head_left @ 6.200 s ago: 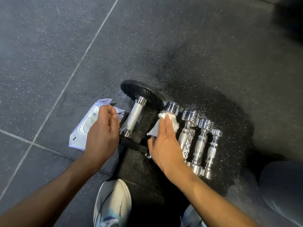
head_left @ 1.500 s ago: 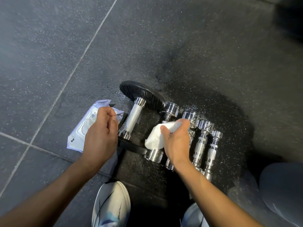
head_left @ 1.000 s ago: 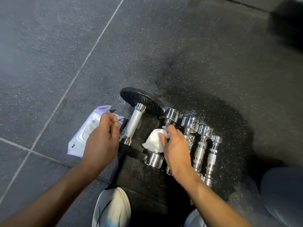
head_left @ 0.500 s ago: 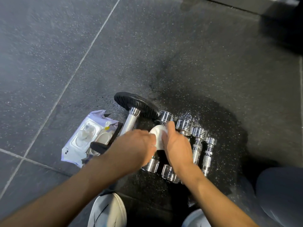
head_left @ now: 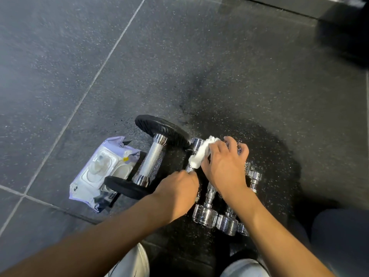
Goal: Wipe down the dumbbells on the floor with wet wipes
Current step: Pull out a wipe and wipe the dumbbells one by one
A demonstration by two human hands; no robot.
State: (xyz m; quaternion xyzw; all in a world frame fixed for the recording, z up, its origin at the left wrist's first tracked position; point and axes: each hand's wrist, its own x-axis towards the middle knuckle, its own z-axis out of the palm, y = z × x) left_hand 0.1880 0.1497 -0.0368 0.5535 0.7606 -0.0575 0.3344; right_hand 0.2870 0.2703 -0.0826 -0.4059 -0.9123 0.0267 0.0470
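From the head camera, the chrome dumbbells (head_left: 205, 213) lie packed side by side on the dark speckled floor (head_left: 239, 66), the black-plated dumbbell (head_left: 151, 158) touching their left flank and the wipes pack (head_left: 99, 172) wedged against its near plate. Open floor spreads behind and to the left, crossed by pale seams. The right hand (head_left: 225, 166) pinches a crumpled white wet wipe (head_left: 201, 154) against a chrome head, fingers curled. The left hand (head_left: 177, 193) closes over the leftmost chrome handle. Shoes (head_left: 135, 264) edge the bottom.
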